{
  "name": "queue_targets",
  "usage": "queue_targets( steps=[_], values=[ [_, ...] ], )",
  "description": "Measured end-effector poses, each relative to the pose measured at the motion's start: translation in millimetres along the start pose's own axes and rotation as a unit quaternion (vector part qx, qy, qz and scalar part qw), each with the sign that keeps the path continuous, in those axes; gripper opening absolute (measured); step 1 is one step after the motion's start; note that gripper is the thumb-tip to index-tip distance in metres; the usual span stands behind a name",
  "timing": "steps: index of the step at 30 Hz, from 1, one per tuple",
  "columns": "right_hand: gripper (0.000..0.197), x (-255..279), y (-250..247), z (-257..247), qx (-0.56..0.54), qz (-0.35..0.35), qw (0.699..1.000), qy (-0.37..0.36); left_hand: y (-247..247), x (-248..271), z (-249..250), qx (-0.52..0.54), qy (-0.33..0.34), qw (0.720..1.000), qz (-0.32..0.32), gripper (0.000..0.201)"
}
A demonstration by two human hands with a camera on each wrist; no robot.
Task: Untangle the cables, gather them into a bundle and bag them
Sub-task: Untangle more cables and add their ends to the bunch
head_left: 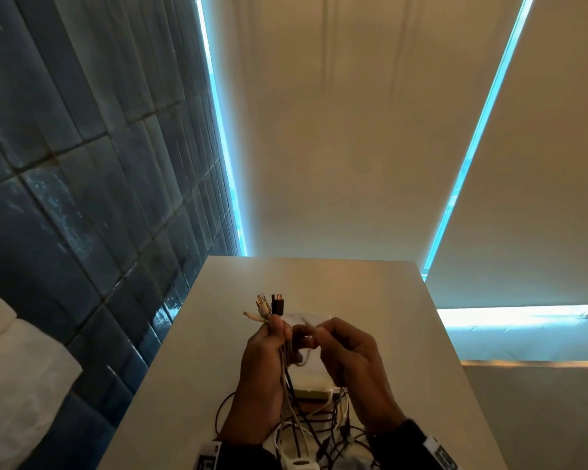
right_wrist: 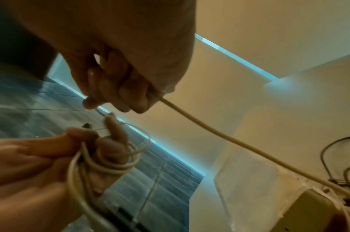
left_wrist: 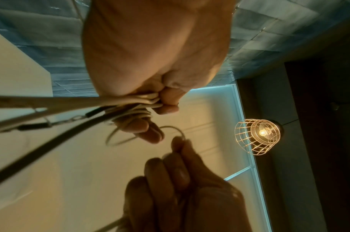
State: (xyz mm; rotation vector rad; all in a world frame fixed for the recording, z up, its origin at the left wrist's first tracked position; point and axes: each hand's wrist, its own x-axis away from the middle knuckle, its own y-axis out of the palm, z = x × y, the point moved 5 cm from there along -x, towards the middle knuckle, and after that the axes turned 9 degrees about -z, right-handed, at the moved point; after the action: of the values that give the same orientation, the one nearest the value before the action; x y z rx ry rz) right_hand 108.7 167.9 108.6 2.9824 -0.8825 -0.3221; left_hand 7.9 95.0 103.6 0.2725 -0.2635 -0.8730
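Cables, thin white and black cords (head_left: 287,374), stand bunched in the left hand (head_left: 262,364) above the pale counter (head_left: 197,351); right hand (head_left: 350,361) pinches one white strand—feed it slowly, keeping plugs aligned.

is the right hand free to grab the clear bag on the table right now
Probably not: the right hand is pinching a white cable, and the clear bag lies under both hands, so it would have to let go first.

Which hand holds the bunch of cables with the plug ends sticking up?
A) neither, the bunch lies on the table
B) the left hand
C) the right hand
B: the left hand grips the bunch of cables, plug ends above its fist; the right hand pinches one pale cable.
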Motion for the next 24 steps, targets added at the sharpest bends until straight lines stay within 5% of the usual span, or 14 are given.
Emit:
queue_targets(
  steps=[3, 8, 24],
  values=[
    [0.028, 1.7, 13.9, 2.6, 0.022, -0.062, 0.998, 0.018, -0.3, 3.6, 2.8, 0.067, 0.001, 0.998, -0.005, 0.041],
    [0.023, 4.8, 11.1, 28.2, 0.028, -0.068, 0.993, 0.087, -1.7, 3.8, 6.9, 0.162, 0.026, 0.986, -0.022, 0.034],
    [0.034, 13.8, -18.1, 123.0, 0.049, -0.012, 0.987, 0.153, 3.6, 2.5, 11.4, 0.155, 0.055, 0.983, -0.087, 0.030]
  ],
)
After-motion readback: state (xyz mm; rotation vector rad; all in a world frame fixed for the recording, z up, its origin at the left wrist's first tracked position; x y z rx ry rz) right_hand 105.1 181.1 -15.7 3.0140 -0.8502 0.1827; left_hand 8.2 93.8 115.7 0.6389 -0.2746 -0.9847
